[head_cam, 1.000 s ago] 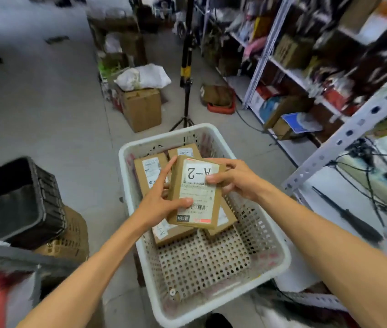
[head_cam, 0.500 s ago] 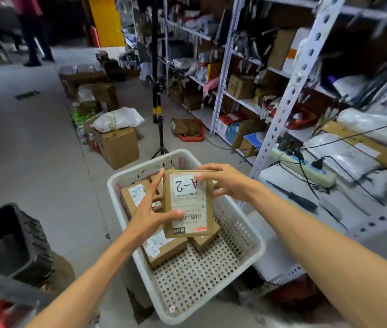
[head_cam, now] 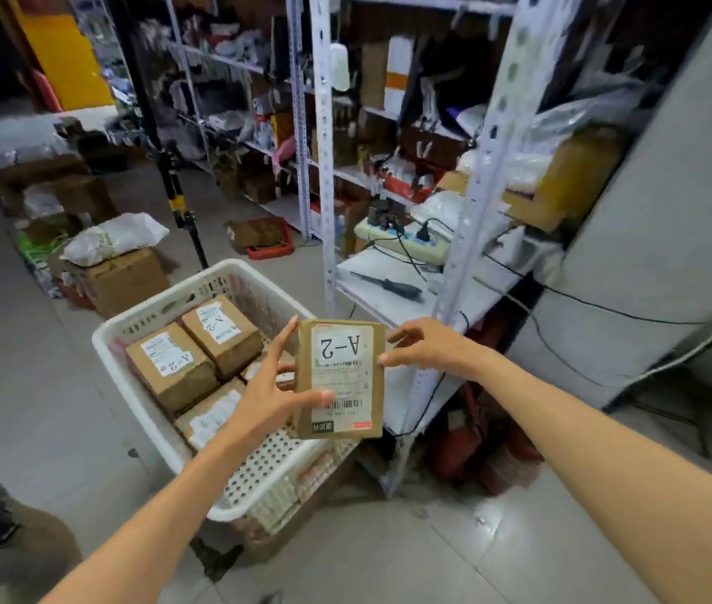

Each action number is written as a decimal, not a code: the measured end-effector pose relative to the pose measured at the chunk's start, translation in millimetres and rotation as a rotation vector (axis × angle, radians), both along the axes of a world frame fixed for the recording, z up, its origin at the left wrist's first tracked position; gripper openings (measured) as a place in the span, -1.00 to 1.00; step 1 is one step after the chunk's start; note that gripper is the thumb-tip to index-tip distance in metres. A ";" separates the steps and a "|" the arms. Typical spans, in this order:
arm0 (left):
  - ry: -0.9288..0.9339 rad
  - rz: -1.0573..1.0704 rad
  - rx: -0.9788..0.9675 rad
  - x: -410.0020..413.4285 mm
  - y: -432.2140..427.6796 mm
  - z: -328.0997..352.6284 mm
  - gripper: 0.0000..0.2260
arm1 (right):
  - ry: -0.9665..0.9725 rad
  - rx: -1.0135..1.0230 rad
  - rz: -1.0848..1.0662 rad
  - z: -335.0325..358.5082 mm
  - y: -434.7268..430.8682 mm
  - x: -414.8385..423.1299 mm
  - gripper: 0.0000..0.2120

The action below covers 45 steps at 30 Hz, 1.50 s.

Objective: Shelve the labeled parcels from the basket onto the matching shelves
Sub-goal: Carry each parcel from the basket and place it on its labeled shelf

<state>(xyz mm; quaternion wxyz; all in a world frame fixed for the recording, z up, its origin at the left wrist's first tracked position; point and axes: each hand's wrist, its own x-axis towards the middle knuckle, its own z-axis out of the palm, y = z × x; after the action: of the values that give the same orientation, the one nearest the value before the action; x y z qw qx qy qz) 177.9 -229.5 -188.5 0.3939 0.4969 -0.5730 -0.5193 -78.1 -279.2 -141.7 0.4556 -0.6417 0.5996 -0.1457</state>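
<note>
A brown parcel (head_cam: 341, 379) with a white label reading A-2, upside down to me, is held between both hands above the right edge of the white basket (head_cam: 136, 388). My left hand (head_cam: 269, 394) grips its left side and lower edge. My right hand (head_cam: 426, 346) pinches its right edge. Several more brown labeled parcels lie in the basket, two of them (head_cam: 171, 368) (head_cam: 221, 329) also marked A-2. A white metal shelf unit (head_cam: 325, 167) stands just right of the basket.
The low shelf board (head_cam: 393, 298) carries a screwdriver (head_cam: 389, 286) and a power strip (head_cam: 402, 241) with cables. A cardboard box (head_cam: 121, 279) topped by a white bag, a tripod pole (head_cam: 179, 202) and a red tray (head_cam: 264, 239) sit on the floor behind the basket. A grey cabinet (head_cam: 650, 255) stands at right.
The parcel has risen and shifted right, away from the basket's middle toward the shelf. My view has lifted and turned right, showing more of the shelves.
</note>
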 end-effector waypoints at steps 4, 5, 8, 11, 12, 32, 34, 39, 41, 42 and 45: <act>-0.016 -0.124 0.004 -79.5 15.7 -0.7 -0.05 | 0.164 -0.045 -0.100 8.2 51.9 -95.1 -0.51; -0.012 -0.164 0.001 -100.9 18.6 -0.3 -0.02 | 0.218 -0.058 -0.125 9.5 68.5 -119.7 -0.54; 0.026 -0.278 -0.038 -169.8 27.0 4.0 -0.01 | 0.364 -0.071 -0.248 11.1 118.7 -191.3 -0.55; 0.095 -0.395 -0.070 -243.0 39.0 15.3 -0.03 | 0.443 -0.030 -0.415 17.8 169.7 -261.0 -0.57; 0.106 -0.436 -0.079 -266.7 41.2 18.8 -0.04 | 0.466 -0.011 -0.472 21.2 187.6 -282.8 -0.58; 0.271 -1.433 0.053 -643.4 106.1 67.2 -0.01 | 0.528 0.411 -1.394 43.3 425.7 -425.1 -0.49; 0.262 -1.495 0.074 -662.2 116.1 63.0 -0.04 | 0.497 0.451 -1.451 36.2 429.6 -421.7 -0.47; 0.225 -1.626 0.121 -702.8 143.7 44.1 -0.08 | 0.468 0.558 -1.478 20.4 443.5 -416.7 -0.45; 0.218 -1.676 0.140 -719.9 155.3 37.0 -0.09 | 0.468 0.588 -1.497 17.3 453.7 -423.0 -0.48; 0.214 -1.698 0.141 -729.6 161.3 33.8 -0.10 | 0.465 0.600 -1.509 15.2 459.8 -428.2 -0.48; 0.196 -1.736 0.140 -757.1 180.5 26.0 -0.12 | 0.470 0.626 -1.519 7.8 479.1 -448.2 -0.49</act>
<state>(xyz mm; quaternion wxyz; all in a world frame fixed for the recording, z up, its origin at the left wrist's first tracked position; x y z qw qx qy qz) -579.3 -49.0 -162.6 -0.1244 -0.1383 -0.6791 -0.7100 -526.3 199.8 -133.9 0.2545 0.0764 0.9586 -0.1022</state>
